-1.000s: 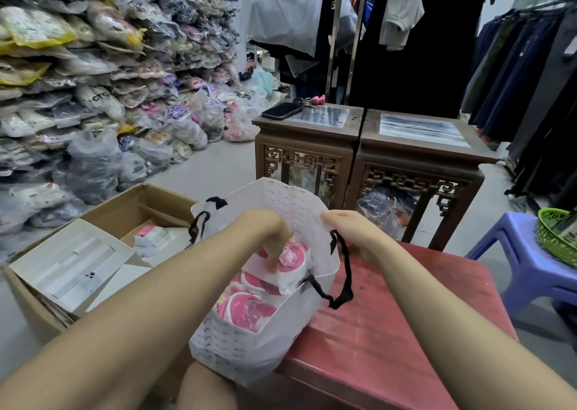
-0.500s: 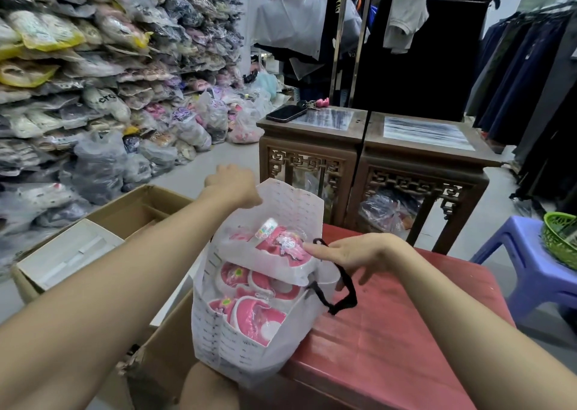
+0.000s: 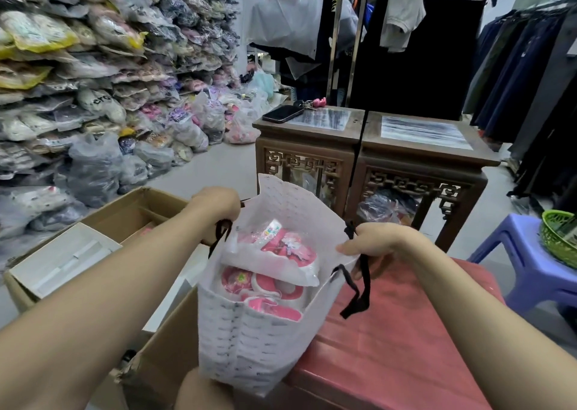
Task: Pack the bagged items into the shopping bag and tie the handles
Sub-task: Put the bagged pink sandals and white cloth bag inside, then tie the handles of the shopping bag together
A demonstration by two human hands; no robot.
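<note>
A white printed shopping bag [image 3: 249,341] stands open at the left edge of a red table [image 3: 402,347]. Inside it lie clear-bagged pink shoes [image 3: 274,253], stacked up to near the rim. My left hand [image 3: 218,203] grips the black ribbon handle [image 3: 220,231] at the bag's left rim. My right hand [image 3: 374,244] grips the right rim and the other black ribbon handle [image 3: 359,284], whose loop hangs down outside the bag. Both hands pull the mouth of the bag apart.
An open cardboard box [image 3: 103,244] with white boxes sits on the floor to the left. Two carved wooden stands [image 3: 368,147] stand ahead, a phone [image 3: 282,113] on the left one. Bagged goods [image 3: 93,81] pile up at left; a purple stool [image 3: 527,266] with a green basket [image 3: 559,238] stands right.
My left hand came out of the bag, rose to its left rim and took the left handle. My right hand closed on the right rim and handle. The bag now stands more upright and open.
</note>
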